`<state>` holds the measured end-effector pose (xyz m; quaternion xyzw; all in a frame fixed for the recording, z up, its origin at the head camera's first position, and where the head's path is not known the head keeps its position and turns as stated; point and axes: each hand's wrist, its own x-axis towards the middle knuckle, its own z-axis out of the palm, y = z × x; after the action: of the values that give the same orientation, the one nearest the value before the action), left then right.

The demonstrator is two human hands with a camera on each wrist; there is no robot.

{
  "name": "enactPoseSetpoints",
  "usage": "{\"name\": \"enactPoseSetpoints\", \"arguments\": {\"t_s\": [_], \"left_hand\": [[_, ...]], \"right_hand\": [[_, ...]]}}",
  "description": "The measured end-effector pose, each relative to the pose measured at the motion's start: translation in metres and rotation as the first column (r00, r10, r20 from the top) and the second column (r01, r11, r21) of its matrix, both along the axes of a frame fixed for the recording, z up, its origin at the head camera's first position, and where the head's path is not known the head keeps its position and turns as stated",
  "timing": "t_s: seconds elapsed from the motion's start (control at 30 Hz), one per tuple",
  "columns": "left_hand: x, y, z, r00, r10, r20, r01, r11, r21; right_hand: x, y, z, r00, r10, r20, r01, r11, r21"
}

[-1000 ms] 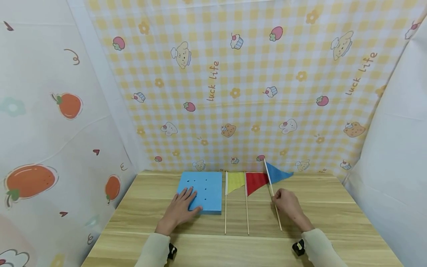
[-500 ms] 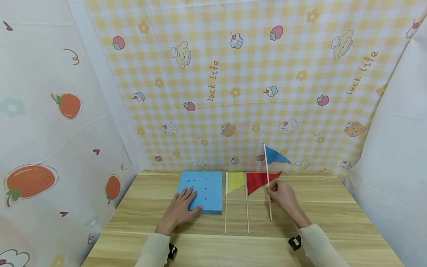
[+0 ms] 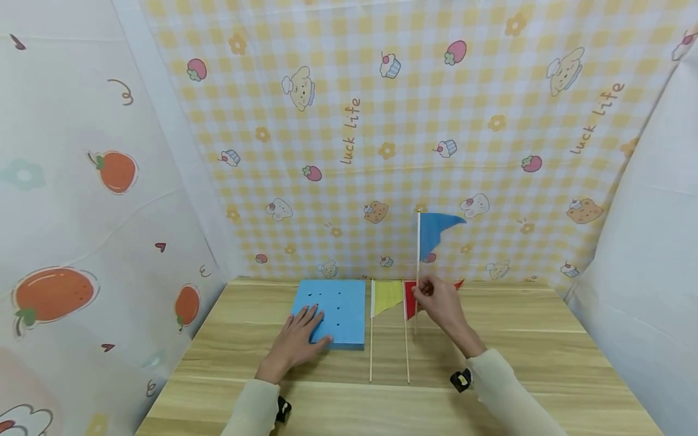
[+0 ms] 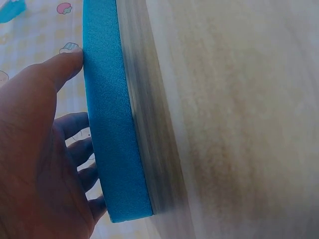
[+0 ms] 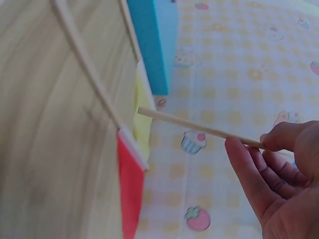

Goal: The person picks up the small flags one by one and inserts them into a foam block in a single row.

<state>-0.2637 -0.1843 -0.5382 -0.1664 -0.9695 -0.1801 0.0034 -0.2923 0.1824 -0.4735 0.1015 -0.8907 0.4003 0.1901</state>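
Observation:
My left hand (image 3: pixel 297 340) lies with spread fingers on top of a blue foam block (image 3: pixel 351 318) that has several small holes. In the left wrist view, the block's thick side (image 4: pixel 112 114) shows beside the fingers. My right hand (image 3: pixel 443 304) pinches the wooden stick of a blue pennant flag (image 3: pixel 432 233) between thumb and fingers. The flag stands nearly upright, and its cloth hangs above the hand. The stick's bare lower end (image 5: pixel 169 118) points away from the fingers in the right wrist view. Behind the right hand, a red flag (image 3: pixel 411 300) is partly hidden.
A yellow flag (image 3: pixel 386 297) lies on the wooden table (image 3: pixel 349 406) between the block and the red flag, its stick pointing toward me. A checked cloth backdrop (image 3: pixel 414 121) rises at the table's back edge, with a white cloth (image 3: pixel 643 242) at the right.
My right hand has lifted the blue flag from a slant to nearly upright and carried it leftward, over the red flag. The left hand has stayed on the foam block.

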Motion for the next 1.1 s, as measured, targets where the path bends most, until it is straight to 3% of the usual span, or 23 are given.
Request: {"name": "enactPoseSetpoints", "arguments": {"t_s": [0.27, 0.73, 1.1], "left_hand": [[-0.001, 0.0, -0.002, 1.0, -0.004, -0.008, 0.004, 1.0, 0.009], [-0.002, -0.001, -0.004, 1.0, -0.002, -0.008, 0.002, 1.0, -0.001], [-0.001, -0.001, -0.003, 1.0, 0.003, -0.014, -0.003, 1.0, 0.004]], "right_hand": [[-0.015, -0.024, 0.009, 0.995, 0.016, -0.101, -0.013, 0.999, 0.029], [-0.038, -0.066, 0.023, 0.996, 0.077, -0.045, -0.078, 0.997, -0.028], [-0.053, -0.102, 0.034, 0.986, 0.144, -0.084, -0.146, 0.989, -0.026]]}}
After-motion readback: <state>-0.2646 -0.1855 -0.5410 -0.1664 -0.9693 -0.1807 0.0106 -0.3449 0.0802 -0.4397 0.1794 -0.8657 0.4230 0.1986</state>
